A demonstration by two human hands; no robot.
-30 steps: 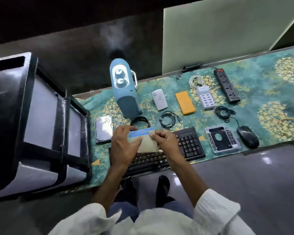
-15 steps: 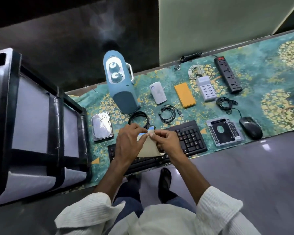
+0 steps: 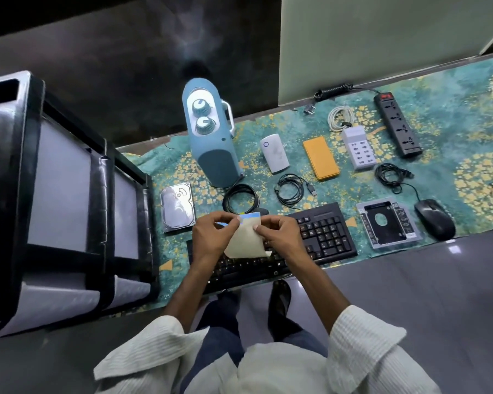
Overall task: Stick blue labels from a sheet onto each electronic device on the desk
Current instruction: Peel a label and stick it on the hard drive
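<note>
Since half a second ago I see the left hand [image 3: 212,237] has peeled a blue label [image 3: 222,224] off the sheet [image 3: 246,240], pinching it; the right hand [image 3: 279,237] grips the sheet above the one keyboard [image 3: 322,231]. One mouse [image 3: 434,218], one power strip [image 3: 397,125] (both unlabelled).

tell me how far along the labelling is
Done: nothing that shows; no blue label is visible on the hard drive, speaker, mouse or power strip. In hand: both hands hold the label sheet above the keyboard, the left hand peeling a blue label, the right hand steadying. Left: seemingly every device.
</note>
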